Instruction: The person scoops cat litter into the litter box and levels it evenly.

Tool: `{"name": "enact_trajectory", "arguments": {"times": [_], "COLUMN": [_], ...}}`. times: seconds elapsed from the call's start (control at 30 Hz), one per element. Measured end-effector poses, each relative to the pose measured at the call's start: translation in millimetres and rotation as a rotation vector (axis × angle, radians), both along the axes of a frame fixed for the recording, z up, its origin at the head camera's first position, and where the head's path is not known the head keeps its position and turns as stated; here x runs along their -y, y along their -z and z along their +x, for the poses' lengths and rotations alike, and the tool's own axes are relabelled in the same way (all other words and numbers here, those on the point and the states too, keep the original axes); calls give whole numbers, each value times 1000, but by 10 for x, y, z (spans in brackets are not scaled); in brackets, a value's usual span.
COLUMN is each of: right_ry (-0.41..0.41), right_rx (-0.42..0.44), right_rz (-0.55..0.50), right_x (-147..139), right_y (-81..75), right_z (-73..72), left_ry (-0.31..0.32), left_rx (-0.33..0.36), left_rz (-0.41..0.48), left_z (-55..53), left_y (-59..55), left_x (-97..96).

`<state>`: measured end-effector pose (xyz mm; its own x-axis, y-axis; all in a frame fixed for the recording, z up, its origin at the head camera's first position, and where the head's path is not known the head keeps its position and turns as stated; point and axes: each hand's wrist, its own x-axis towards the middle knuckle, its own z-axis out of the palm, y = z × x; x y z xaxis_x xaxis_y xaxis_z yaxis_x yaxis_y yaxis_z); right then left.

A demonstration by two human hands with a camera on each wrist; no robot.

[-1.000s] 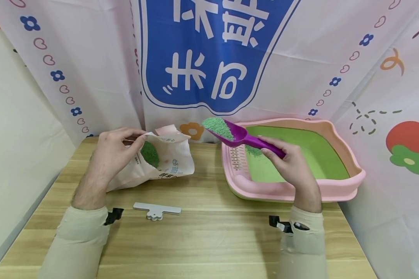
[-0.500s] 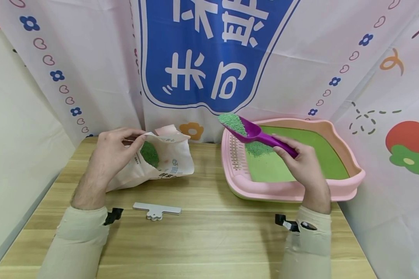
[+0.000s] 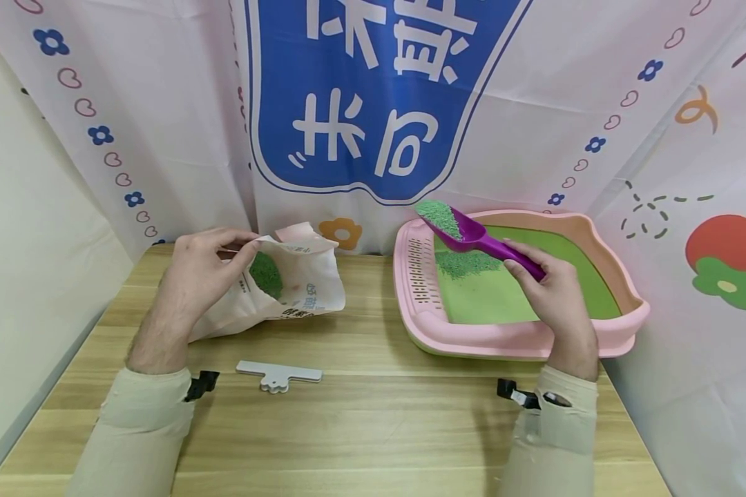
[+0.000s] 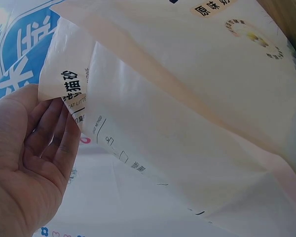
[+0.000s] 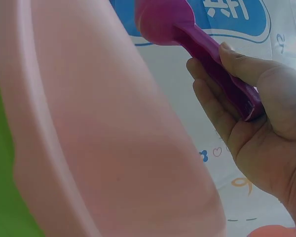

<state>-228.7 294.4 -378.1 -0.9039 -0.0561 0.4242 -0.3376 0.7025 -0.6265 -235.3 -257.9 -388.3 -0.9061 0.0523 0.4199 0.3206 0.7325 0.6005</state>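
Note:
My right hand [image 3: 550, 286] grips the handle of a purple scoop [image 3: 469, 231] heaped with green cat litter pellets [image 3: 440, 218]. The scoop hangs over the left part of a pink and green litter box [image 3: 460, 336], where a patch of the same pellets [image 3: 463, 264] lies on the green floor. In the right wrist view the thumb and fingers wrap the scoop handle [image 5: 214, 64]. My left hand [image 3: 205, 269] pinches the top edge of a white cat litter bag [image 3: 313, 279], whose mouth gapes with green litter inside. The left wrist view shows the bag's printed side [image 4: 153, 128] up close.
A grey flat clip [image 3: 278, 375] lies on the wooden table [image 3: 373, 428] in front of the bag. Printed cloth [image 3: 211, 124] hangs behind and beside the table. The box's raised pink rim [image 3: 606, 241] stands highest at the back right.
My right hand has carried the loaded scoop rightward, from the box's left edge to over its inside. The left hand and bag have stayed in place.

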Motion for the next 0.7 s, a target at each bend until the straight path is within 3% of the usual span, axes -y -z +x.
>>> {"name": "enact_trajectory", "arguments": {"times": [0.7], "right_ry": [129], "right_rx": [76], "right_rz": [56], "right_x": [-294], "right_y": [124], "right_z": [-28], "left_ry": [19], "left_rx": [-9], "left_rz": [19], "left_z": [-15], "left_y": [14], "left_x": [4]}}
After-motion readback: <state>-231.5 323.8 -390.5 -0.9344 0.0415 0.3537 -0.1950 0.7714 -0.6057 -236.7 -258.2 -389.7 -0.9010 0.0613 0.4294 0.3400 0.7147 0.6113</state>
